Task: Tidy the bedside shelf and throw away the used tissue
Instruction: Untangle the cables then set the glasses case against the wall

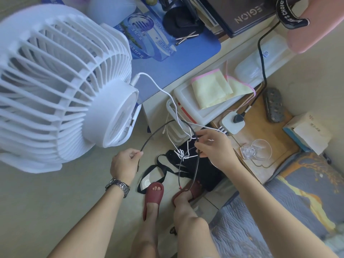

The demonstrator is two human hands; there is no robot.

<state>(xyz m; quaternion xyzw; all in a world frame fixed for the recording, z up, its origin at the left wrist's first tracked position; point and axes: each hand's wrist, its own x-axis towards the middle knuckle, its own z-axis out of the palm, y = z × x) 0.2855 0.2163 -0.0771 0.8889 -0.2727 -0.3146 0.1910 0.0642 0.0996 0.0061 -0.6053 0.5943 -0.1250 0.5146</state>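
Left hand [125, 162] and right hand [214, 146] each pinching one black cable [160, 130], one glass [257, 150] on the shelf [264, 127].

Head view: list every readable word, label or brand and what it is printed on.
"LEGION", seen upside down: on the dark laptop.
"CHOICE", other letters cut off: on the black strap.
Chinese print on the blue mat: too blurred to read.
Print on the tissue box: too small to read.
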